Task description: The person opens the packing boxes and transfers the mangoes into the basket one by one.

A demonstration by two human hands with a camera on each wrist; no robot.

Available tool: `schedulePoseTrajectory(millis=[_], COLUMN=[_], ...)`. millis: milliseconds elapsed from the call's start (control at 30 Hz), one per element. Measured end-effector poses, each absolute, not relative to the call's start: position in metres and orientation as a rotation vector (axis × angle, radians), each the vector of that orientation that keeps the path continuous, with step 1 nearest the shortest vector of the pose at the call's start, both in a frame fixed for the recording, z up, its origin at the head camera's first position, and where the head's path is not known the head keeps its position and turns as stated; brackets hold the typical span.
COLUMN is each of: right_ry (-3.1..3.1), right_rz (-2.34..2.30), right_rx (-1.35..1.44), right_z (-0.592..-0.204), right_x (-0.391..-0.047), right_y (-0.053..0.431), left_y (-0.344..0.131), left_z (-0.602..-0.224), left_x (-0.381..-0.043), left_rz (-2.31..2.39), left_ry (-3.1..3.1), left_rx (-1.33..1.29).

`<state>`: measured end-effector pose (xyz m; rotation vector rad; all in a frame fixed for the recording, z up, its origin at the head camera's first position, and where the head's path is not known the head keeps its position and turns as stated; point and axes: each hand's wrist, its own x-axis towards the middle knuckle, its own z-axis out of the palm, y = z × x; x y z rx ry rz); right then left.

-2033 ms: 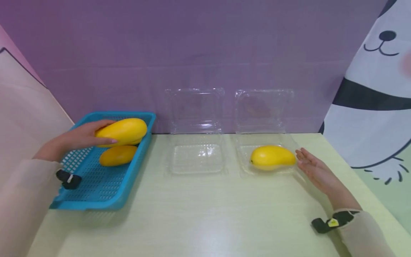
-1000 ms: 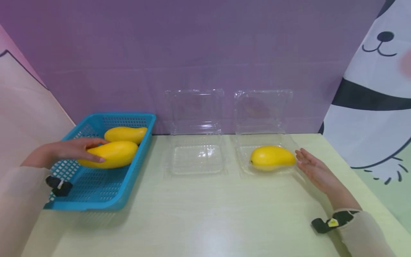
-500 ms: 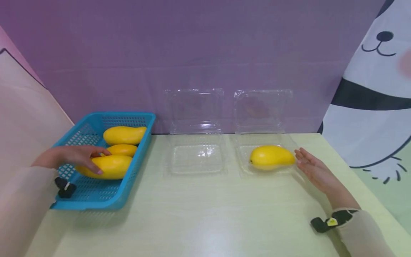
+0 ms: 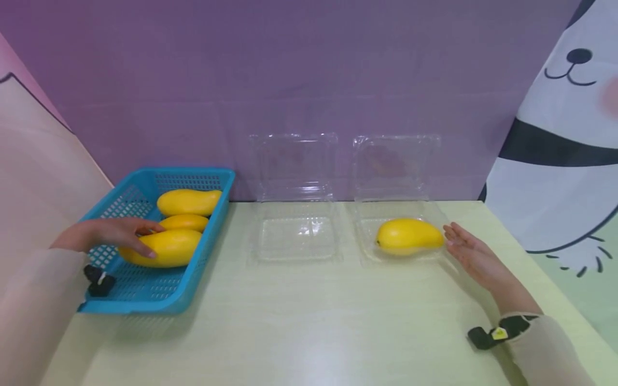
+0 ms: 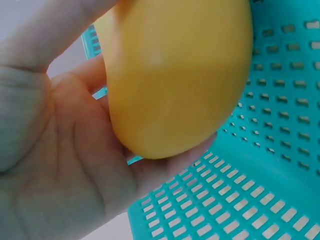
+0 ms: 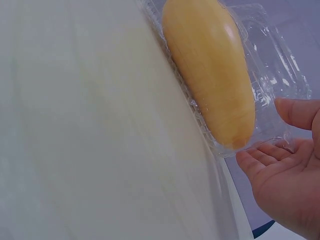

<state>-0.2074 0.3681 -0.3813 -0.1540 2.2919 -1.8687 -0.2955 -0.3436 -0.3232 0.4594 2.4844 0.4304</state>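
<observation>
In the blue basket [image 4: 181, 295] at the left, my left hand [image 4: 118, 235] grips the nearest yellow mango [image 4: 169, 249], thumb on one side and fingers on the other. The left wrist view shows that mango [image 5: 175, 75] large, its end close to the palm. Behind it lie a smaller mango [image 4: 185, 222] and another long mango [image 4: 188, 202]. At the right, one mango [image 4: 410, 236] lies in a clear plastic clamshell box [image 4: 369, 257] with its lid raised. My right hand [image 4: 475, 262] has its fingers loosely extended at this box's right edge, as the right wrist view shows.
A second clear clamshell box [image 4: 296, 241] stands between the basket and the right box, its lid [image 4: 295, 166] up against the purple backdrop [image 4: 309, 64]. The pale table [image 4: 289, 321] stretches in front. A panda-print cloth [image 4: 565, 203] hangs at the right.
My left hand has carried a mango from the back of the basket toward its front, uncovering the other two, then shifted it slightly. The right hand has stayed put.
</observation>
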Motion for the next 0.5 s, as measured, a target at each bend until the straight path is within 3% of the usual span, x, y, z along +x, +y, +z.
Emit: schedulePoseTrajectory(millis=[500], right_ry=[2.281], right_rz=[-1.903], right_rx=[-0.225], right_z=[-0.3855], right_x=[-0.2077], right_y=[0.3701], left_y=[-0.3506], left_z=[-0.3157], left_x=[-0.2901], left_rz=[0.436], left_ry=[2.540], left_rx=[0.478])
